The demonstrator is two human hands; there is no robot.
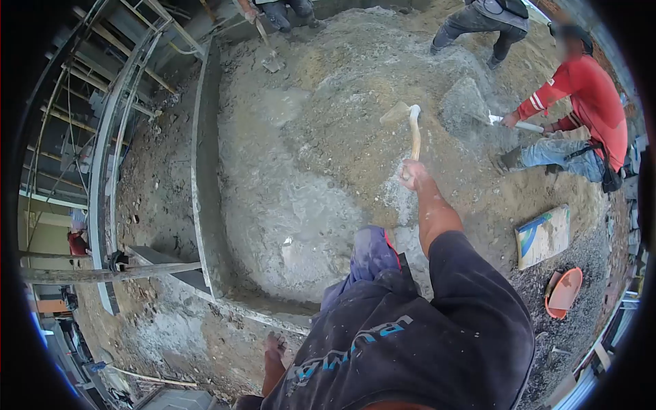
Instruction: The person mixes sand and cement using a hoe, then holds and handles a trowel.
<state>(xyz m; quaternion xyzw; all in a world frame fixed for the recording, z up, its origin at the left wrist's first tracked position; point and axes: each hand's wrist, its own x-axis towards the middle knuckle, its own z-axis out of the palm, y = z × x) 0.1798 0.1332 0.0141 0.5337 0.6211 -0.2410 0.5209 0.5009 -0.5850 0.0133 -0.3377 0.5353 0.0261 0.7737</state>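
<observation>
With right hand (412, 175), gripping the hoe (415, 137) at the sand pile (342, 116); can't tell if open or closed with left hand (275, 344). Might slip from 1-handed hold, or bump nearby shovel (529, 126).

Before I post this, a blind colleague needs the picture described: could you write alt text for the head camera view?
A person's right hand grips a wooden-handled hoe above sandy, partly wet gray material beside a low wall; the left hand is lower left. A co-worker in red holds a shovel at right, with two others at the top.
</observation>
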